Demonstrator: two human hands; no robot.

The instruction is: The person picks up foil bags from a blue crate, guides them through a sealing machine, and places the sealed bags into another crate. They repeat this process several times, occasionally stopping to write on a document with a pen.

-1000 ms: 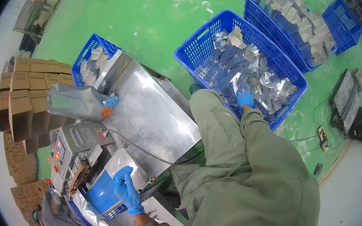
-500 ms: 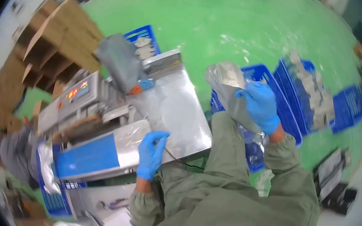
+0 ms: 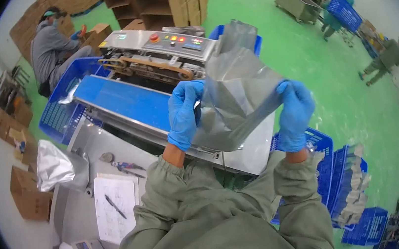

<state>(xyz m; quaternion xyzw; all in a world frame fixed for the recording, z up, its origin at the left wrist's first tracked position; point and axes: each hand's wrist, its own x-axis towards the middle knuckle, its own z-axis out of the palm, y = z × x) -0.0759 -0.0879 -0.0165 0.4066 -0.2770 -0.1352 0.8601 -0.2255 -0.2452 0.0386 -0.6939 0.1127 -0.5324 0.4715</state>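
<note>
A grey foil bag is stretched between my two blue-gloved hands above the steel worktop. My left hand is closed on the bag's left edge, with its fingers bent in a pinch. At the upper right corner, my right hand grips the bag between thumb and fingers. Behind the bag is a machine with a lit control panel and a blue conveyor belt. Another grey shape, apparently a second bag, rises behind the held one; their overlap hides where it stands.
At the left, a silver bag, papers and a pen lie on a metal tray. Blue crates with pale packs stand at the right. A seated person is beyond the belt; other people stand farther back.
My view has swung left toward the machine. My right hand has brought the bag from beside the crates to the worktop, and my left hand, previously free, has taken hold of its edge.
</note>
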